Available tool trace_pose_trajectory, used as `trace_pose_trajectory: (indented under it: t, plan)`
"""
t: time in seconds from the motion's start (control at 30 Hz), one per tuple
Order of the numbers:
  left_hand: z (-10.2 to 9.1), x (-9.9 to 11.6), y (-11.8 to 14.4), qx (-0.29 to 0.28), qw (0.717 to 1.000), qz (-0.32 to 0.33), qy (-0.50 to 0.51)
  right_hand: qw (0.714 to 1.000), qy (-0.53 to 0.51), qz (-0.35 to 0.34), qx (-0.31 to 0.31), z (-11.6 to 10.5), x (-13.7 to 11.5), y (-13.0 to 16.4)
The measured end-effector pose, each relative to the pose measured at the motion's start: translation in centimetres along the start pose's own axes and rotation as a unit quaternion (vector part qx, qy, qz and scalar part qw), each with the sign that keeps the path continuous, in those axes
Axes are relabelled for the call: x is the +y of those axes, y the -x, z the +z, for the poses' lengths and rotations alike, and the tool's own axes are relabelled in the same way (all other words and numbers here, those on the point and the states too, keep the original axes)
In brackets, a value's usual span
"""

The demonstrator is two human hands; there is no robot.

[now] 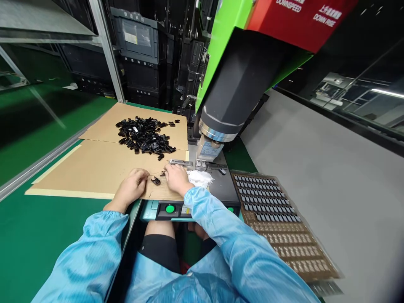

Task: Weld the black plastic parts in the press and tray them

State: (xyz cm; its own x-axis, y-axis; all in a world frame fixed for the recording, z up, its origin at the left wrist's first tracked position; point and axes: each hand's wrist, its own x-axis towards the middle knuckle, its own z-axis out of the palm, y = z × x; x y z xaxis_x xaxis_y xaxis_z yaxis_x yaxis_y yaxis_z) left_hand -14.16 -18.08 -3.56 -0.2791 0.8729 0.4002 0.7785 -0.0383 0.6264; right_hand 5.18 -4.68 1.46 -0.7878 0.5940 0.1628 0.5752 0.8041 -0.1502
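My left hand (134, 185) rests on the cardboard with thumb and fingers curled together in a pinch; whatever is between them is too small or hidden to name. Just right of its fingertips lies a small black plastic part (155, 181), apart from both hands. My right hand (176, 177) is closed, its fingertips at another small black plastic part (162, 173) that is mostly hidden by them. Beyond the hands, a heap of black plastic parts (143, 134) covers the cardboard sheet (94, 162).
A green machine (221, 42) with a black head (233, 84) stands over a metal fixture (201, 164). White cloth or paper (200, 178) lies before it. A green button (169, 208) faces me. At right is a tray of grey parts (268, 198); crates (137, 38) stand behind.
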Motion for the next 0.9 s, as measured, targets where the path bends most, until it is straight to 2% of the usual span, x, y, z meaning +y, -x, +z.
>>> trace_pose_trajectory:
  t: [0.07, 0.13, 0.27, 0.43, 0.53, 0.63, 0.7, 0.8, 0.9]
  plan:
    - [0.4, 1.1, 0.1, 0.018, 0.998, -0.057, -0.035, 1.0, 0.001, -0.007, 0.003, -0.2, 0.1, 0.4]
    - [1.0, 2.4, 0.3, 0.0, 0.994, -0.084, -0.064, 1.0, 0.008, -0.026, -0.001, -0.2, 0.2, 0.8]
    - [2.2, 3.8, 0.5, -0.046, 0.988, -0.049, -0.138, 0.999, 0.02, -0.039, -0.001, 0.0, 0.6, 1.2]
    - [2.7, 3.6, 0.9, -0.059, 0.976, 0.015, -0.207, 0.999, 0.025, -0.034, 0.018, 0.7, 0.4, 1.0]
    - [2.7, 3.4, 1.3, -0.055, 0.976, 0.04, -0.209, 0.999, 0.018, -0.022, 0.021, 0.7, 0.0, 1.0]
    - [2.4, 3.4, 1.9, -0.034, 0.985, 0.029, -0.169, 0.999, -0.009, -0.02, 0.047, 0.0, 0.3, 2.3]
    - [2.2, 3.8, 2.2, -0.011, 0.992, -0.002, -0.128, 0.996, -0.038, -0.007, 0.081, -0.9, 1.6, 4.1]
    - [2.6, 5.5, 1.6, 0.011, 0.997, -0.034, -0.063, 0.987, -0.084, 0.05, 0.13, -2.4, 5.3, 7.3]
    - [4.6, 8.6, -1.1, 0.013, 1.0, 0.005, -0.013, 0.972, -0.096, 0.136, 0.168, -3.5, 9.9, 9.4]
